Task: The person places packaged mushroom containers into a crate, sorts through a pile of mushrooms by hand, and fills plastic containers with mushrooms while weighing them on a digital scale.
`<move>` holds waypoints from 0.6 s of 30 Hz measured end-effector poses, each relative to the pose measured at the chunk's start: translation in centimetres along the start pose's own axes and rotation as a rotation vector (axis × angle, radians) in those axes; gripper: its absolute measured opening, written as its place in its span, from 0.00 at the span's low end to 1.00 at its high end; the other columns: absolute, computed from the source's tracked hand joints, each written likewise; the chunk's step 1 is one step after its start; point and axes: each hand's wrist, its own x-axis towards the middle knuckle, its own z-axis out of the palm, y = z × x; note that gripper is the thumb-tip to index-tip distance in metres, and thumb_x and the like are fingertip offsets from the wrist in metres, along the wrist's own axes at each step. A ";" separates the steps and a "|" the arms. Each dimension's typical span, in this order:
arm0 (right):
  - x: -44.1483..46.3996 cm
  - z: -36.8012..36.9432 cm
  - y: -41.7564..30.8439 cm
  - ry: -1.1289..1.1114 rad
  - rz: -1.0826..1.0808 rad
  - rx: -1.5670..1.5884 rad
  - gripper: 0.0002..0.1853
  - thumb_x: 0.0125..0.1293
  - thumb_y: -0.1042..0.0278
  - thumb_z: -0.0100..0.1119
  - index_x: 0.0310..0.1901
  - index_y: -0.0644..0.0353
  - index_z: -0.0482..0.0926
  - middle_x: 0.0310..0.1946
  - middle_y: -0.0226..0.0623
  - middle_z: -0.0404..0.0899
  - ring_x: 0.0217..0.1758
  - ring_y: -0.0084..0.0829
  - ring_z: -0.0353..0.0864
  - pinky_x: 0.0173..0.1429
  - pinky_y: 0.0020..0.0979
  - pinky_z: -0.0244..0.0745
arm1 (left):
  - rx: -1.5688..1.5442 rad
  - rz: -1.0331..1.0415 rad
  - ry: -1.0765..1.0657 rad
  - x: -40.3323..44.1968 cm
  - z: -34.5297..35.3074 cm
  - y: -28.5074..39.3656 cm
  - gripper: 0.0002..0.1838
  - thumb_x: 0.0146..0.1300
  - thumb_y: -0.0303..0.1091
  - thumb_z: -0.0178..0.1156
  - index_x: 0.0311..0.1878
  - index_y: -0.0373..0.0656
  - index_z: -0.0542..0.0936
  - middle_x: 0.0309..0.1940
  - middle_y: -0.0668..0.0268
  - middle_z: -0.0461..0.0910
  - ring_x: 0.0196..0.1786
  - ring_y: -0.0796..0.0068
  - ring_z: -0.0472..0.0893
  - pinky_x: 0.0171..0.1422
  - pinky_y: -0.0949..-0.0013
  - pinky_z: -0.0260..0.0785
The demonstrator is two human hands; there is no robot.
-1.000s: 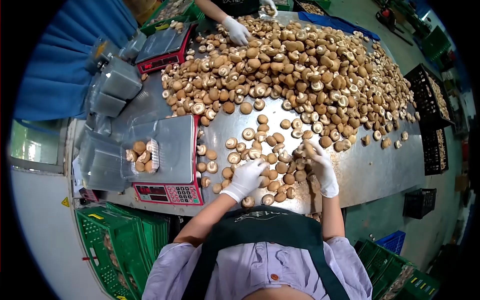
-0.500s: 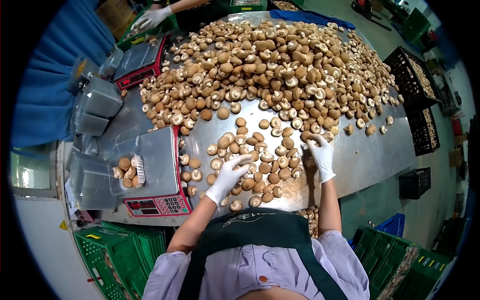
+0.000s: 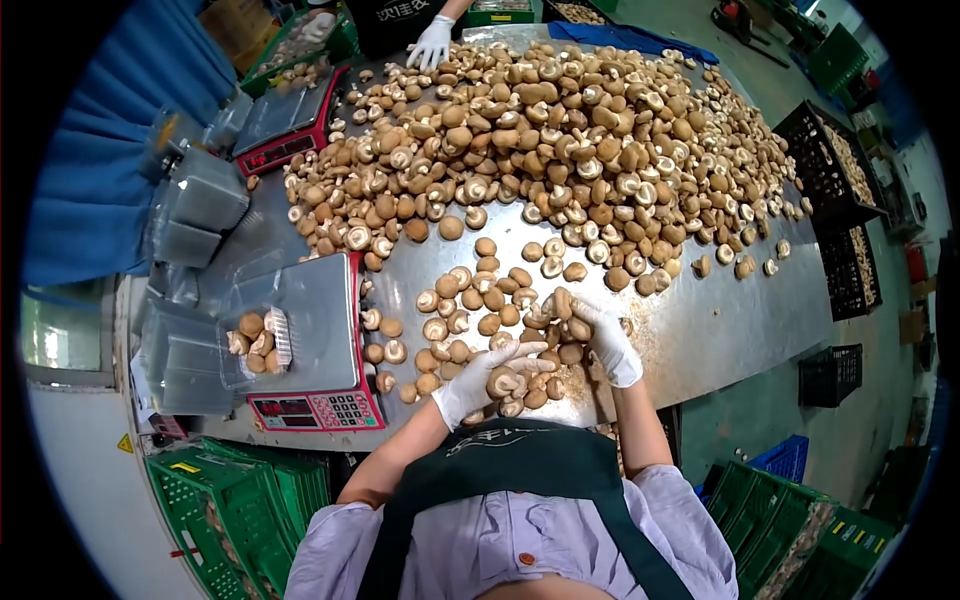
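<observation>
My left hand [image 3: 485, 382], in a white glove, is at the near side of a loose group of mushrooms [image 3: 490, 300], fingers spread toward the right. A mushroom [image 3: 503, 381] lies against its palm and fingers. My right hand [image 3: 606, 340], also gloved, is at the group's right side, its fingers curved round a mushroom [image 3: 562, 303] and touching others. A big heap of brown mushrooms [image 3: 600, 140] covers the back of the metal table [image 3: 730, 310]. On the near scale [image 3: 318, 300] at the left sits a clear tray [image 3: 284, 340] with several mushrooms.
A co-worker's gloved hand [image 3: 432, 42] rests at the heap's far edge, beside a second scale [image 3: 285, 120]. Clear trays [image 3: 205, 200] are stacked at the left. Green crates [image 3: 215, 500] stand below the table, black crates [image 3: 815, 165] at the right.
My right hand has moved left and nearer to my left hand, gathering mushrooms between them. My left hand has shifted slightly toward me. The co-worker's hand has come from the back crate to the heap.
</observation>
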 end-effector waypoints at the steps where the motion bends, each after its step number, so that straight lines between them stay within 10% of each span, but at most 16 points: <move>1: -0.5 -0.1 0.7 -0.066 0.028 0.100 0.16 0.71 0.65 0.49 0.53 0.66 0.77 0.44 0.39 0.82 0.41 0.24 0.79 0.48 0.26 0.74 | -0.033 -0.019 -0.098 0.4 -0.3 -0.3 0.35 0.72 0.56 0.42 0.71 0.38 0.57 0.62 0.52 0.69 0.36 0.75 0.80 0.36 0.75 0.74; 4: -1.9 1.3 1.5 -0.127 -0.039 0.195 0.18 0.68 0.65 0.52 0.55 0.66 0.76 0.46 0.40 0.82 0.49 0.31 0.81 0.58 0.31 0.73 | -0.006 -0.036 -0.193 1.1 0.1 -0.9 0.40 0.69 0.66 0.37 0.72 0.42 0.57 0.62 0.52 0.70 0.46 0.67 0.82 0.41 0.68 0.79; 7: -3.5 2.5 1.8 -0.234 -0.377 -0.664 0.21 0.60 0.71 0.59 0.57 0.57 0.77 0.53 0.38 0.79 0.52 0.33 0.80 0.61 0.31 0.71 | -0.119 0.030 -0.090 1.5 -0.2 -1.6 0.44 0.64 0.74 0.37 0.64 0.42 0.67 0.55 0.56 0.75 0.51 0.61 0.80 0.48 0.64 0.76; 10: -4.4 4.0 0.2 -0.162 -0.372 -0.596 0.20 0.59 0.69 0.61 0.55 0.58 0.78 0.54 0.41 0.79 0.53 0.32 0.79 0.58 0.32 0.73 | -0.297 0.026 -0.008 1.7 -1.2 -2.4 0.37 0.68 0.65 0.43 0.65 0.41 0.66 0.62 0.54 0.70 0.64 0.53 0.71 0.62 0.50 0.69; 16: 0.9 -1.0 -1.4 0.369 -0.133 -0.940 0.16 0.61 0.62 0.58 0.47 0.61 0.82 0.42 0.49 0.83 0.45 0.40 0.82 0.52 0.35 0.76 | -0.727 -0.016 -0.379 0.2 -2.2 -2.5 0.36 0.68 0.60 0.44 0.64 0.37 0.64 0.68 0.42 0.60 0.68 0.39 0.63 0.66 0.38 0.61; 18: 4.8 -5.3 0.1 0.570 -0.404 -1.213 0.20 0.58 0.58 0.63 0.48 0.61 0.80 0.44 0.48 0.81 0.50 0.46 0.77 0.55 0.43 0.72 | -0.764 -0.016 -0.347 0.1 -2.4 -2.3 0.36 0.67 0.61 0.45 0.63 0.36 0.66 0.67 0.42 0.60 0.68 0.39 0.63 0.66 0.37 0.61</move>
